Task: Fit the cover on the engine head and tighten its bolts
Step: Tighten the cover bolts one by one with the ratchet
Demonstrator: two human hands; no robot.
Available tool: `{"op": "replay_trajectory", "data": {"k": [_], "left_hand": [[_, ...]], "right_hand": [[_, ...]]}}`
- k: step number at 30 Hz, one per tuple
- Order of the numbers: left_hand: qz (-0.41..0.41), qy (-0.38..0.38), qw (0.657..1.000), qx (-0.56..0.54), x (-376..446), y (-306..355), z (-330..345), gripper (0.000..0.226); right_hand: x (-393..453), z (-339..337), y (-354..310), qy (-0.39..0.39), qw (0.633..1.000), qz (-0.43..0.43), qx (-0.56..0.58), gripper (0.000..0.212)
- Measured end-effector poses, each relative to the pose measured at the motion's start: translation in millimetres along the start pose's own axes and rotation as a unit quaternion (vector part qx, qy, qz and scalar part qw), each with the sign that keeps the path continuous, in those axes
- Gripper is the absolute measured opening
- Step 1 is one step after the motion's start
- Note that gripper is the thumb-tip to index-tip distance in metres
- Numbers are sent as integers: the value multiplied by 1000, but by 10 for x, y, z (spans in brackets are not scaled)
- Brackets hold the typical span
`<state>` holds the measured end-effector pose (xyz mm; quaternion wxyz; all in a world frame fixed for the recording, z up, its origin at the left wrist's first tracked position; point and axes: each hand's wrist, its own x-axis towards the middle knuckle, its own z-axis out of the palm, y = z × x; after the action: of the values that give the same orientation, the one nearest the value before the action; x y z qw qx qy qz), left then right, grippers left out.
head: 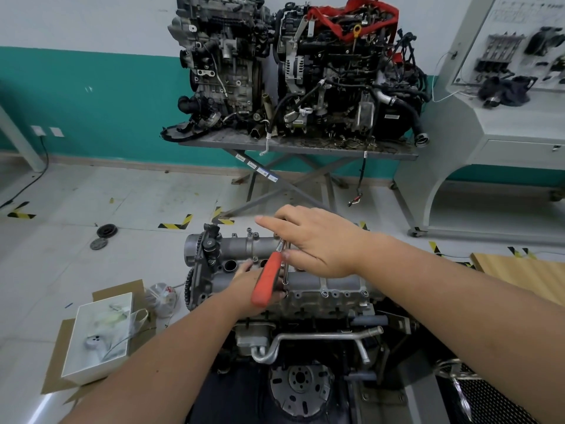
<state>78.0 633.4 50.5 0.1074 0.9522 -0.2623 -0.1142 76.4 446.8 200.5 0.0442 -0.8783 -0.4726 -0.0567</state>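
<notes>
Cover [244, 244] on engine head [321, 296], grey tiled floor [122, 194], teal-banded wall [91, 102]

The grey metal cover [263, 244] is lying lengthwise atop the engine head [330, 298], bolts [324, 293] sitting along its near edge.

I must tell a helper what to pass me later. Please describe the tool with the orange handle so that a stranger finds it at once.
Look at the grey engine head on the floor, nearest the camera. Both hands meet above its cover, and the orange-handled tool slants between them, its metal shaft under the right hand. It is the only bright orange thing there; everything around it is grey metal.
</notes>
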Motion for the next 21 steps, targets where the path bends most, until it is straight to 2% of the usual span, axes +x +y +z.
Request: {"op": "replay_trajectory", "data": {"k": [4,8,10,12,13,14,15,16,17,18,19,20,21], "left_hand": [[7,0,995,-95,1,-38,39,22],[13,35,991,-126,-22,-19,59,15],[-10,25,993,-117,-16,-4,51,18],[-24,8,997,-79,-7,6,50,22],[-26,3,997,-74,1,4,55,22],[-27,2,997,-77,4,4,56,22],[-30,3,996,-81,1,9,52,22],[-31,5,996,-83,2,8,49,21],[-31,7,996,-81,3,1,56,20],[-33,9,996,-77,4,-2,61,20],[-33,12,996,-76,3,-3,68,20],[-31,17,996,-78,-2,-2,70,20],[-27,22,996,-81,-1,-5,73,20]], "right_hand": [[22,-29,12,-31,999,-8,0,62],[37,-75,-48,-34,999,20,10,53],[87,-91,-103,-27,999,44,-12,48],[169,-101,-175,-12,994,108,11,37],[214,-104,-204,-8,985,160,68,33],[253,-95,-216,0,961,224,164,32],[275,-61,-224,13,904,296,307,28],[292,-11,-237,31,805,351,478,22],[301,22,-268,62,672,378,634,18],[295,65,-299,111,544,379,740,18],[279,127,-325,162,458,373,790,23],[280,210,-347,208,392,365,818,26],[286,286,-368,243,357,352,830,26]]}}
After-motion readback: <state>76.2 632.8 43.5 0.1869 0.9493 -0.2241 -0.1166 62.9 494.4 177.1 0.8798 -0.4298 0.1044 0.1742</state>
